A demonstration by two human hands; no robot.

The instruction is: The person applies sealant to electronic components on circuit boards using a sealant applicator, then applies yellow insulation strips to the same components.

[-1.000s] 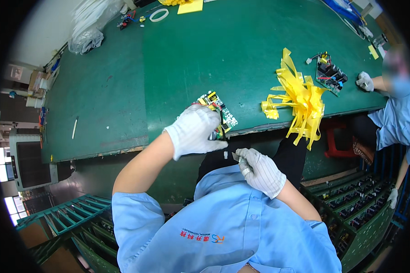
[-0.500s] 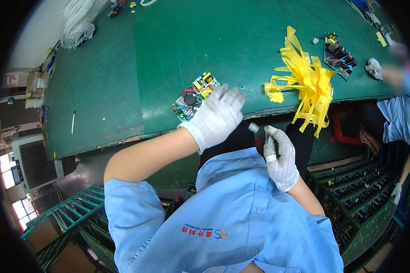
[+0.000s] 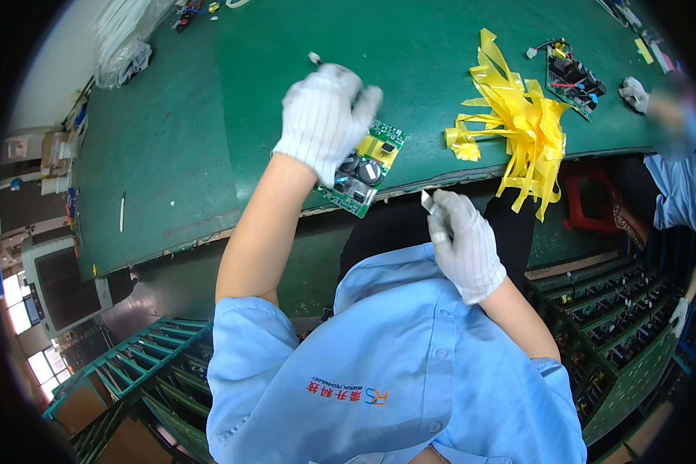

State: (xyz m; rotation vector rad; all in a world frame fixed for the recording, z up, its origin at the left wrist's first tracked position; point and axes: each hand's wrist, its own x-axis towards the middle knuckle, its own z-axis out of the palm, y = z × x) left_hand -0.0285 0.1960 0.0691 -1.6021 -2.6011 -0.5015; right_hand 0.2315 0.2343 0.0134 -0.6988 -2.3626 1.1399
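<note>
My left hand [image 3: 325, 120], in a white striped glove and a little blurred, is over the far left part of a green circuit board [image 3: 379, 185]. Its fingers are curled, and a white connector on a dark wire [image 3: 315, 58] pokes out past them. The board lies by the table's near edge, showing black round capacitors and a yellow-wrapped part. My right hand [image 3: 465, 247], gloved too, is closed in front of that edge. It grips a slim tool [image 3: 427, 201] with a pale, metallic, angled tip; the rest is hidden by the fingers.
Yellow tape strips [image 3: 526, 131] hang over the edge of the green table [image 3: 286, 39]. Beyond them lies another circuit board [image 3: 572, 77], near a co-worker's gloved hand [image 3: 634, 94]. A red stool [image 3: 591, 201] and racks of boards [image 3: 619, 325] stand at right, green racks [image 3: 147, 363] at lower left.
The board has turned and shifted to the right. My left hand has moved away and left, with the connector now at its fingers. My right hand has risen slightly toward the table edge with the tool.
</note>
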